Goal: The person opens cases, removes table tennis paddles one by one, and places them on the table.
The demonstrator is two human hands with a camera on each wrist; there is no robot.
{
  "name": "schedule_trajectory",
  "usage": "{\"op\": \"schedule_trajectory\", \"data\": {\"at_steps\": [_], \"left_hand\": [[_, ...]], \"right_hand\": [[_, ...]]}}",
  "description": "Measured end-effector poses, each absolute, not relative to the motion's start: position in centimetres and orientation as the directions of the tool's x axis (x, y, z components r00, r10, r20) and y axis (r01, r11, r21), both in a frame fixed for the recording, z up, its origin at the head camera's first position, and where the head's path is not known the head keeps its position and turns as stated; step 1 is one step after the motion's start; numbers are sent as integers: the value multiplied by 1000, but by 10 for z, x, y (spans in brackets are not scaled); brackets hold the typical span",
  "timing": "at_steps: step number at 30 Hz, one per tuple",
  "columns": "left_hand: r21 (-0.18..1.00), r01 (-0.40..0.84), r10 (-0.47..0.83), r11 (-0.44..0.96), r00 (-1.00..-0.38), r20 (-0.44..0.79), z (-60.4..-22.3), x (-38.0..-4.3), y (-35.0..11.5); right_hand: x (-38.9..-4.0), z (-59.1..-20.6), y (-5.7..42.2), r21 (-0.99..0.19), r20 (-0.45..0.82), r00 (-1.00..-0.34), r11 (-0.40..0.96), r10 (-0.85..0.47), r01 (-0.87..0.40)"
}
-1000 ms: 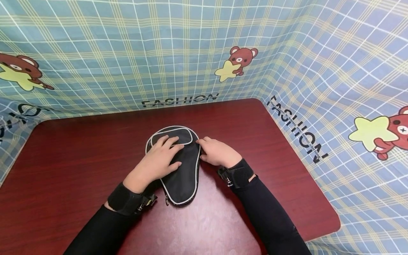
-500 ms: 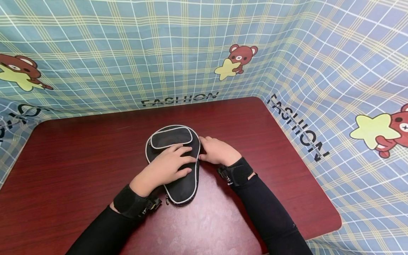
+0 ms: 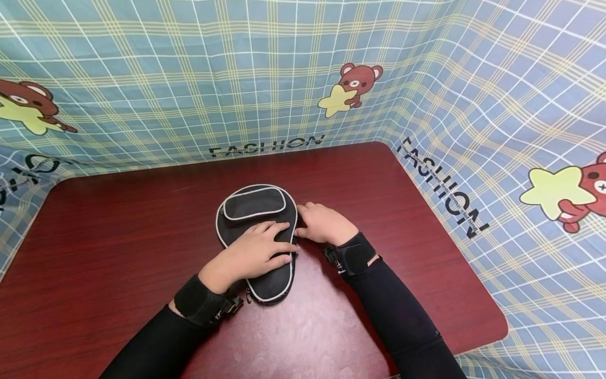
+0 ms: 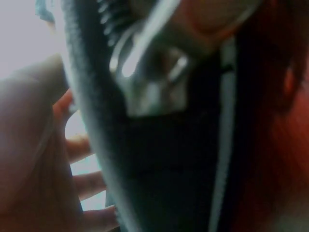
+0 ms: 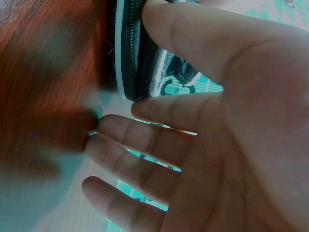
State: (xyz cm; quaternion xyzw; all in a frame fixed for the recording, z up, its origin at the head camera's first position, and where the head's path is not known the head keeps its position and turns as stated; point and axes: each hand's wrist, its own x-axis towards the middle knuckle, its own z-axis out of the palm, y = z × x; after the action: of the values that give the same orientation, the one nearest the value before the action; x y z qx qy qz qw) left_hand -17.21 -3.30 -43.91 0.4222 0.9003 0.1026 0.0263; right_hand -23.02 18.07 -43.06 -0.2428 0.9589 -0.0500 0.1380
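Observation:
A black table tennis paddle case (image 3: 272,287) with white piping lies flat on the table, its wide end away from me and its narrow end near. On its wide end sits a raised white-edged pocket (image 3: 254,203). My left hand (image 3: 251,255) rests across the middle of the case, fingers spread toward its right edge. At that right edge, my right hand (image 3: 326,223) touches the side with thumb and fingertips; in the right wrist view the thumb lies against the zipped side (image 5: 130,53) and the fingers are extended. A metal zipper pull (image 4: 157,92) looms blurred in the left wrist view.
The dark red table (image 3: 118,226) has rounded corners. A blue checked curtain (image 3: 265,68) with printed bears hangs along its back and right sides. Both wrists wear black straps (image 3: 357,255) with small devices.
My left hand has slid from the pocket down toward the narrow end and slightly right, uncovering the pocket. The right hand and the case have stayed nearly in place.

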Motion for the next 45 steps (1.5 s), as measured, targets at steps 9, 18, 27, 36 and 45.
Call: {"op": "schedule_trajectory", "data": {"at_steps": [9, 18, 27, 36, 45], "left_hand": [[246, 727, 745, 641, -666, 27, -441, -172, -31], [240, 752, 760, 614, -645, 77, -437, -170, -31], [231, 777, 783, 585, -616, 86, -438, -170, -31], [223, 785, 782, 578, -611, 123, -438, -170, -31], [223, 813, 804, 538, -574, 153, -438, -175, -34]], "right_hand": [[-230, -435, 178, -139, -209, -859, 883, -468, -447], [-228, -437, 173, -116, -164, -879, 893, -449, -435], [-228, -439, 170, -112, -157, -898, 911, -411, -397], [-229, -441, 171, -96, -145, -904, 915, -403, -392], [-230, -442, 171, -93, -146, -902, 913, -407, -397]]}}
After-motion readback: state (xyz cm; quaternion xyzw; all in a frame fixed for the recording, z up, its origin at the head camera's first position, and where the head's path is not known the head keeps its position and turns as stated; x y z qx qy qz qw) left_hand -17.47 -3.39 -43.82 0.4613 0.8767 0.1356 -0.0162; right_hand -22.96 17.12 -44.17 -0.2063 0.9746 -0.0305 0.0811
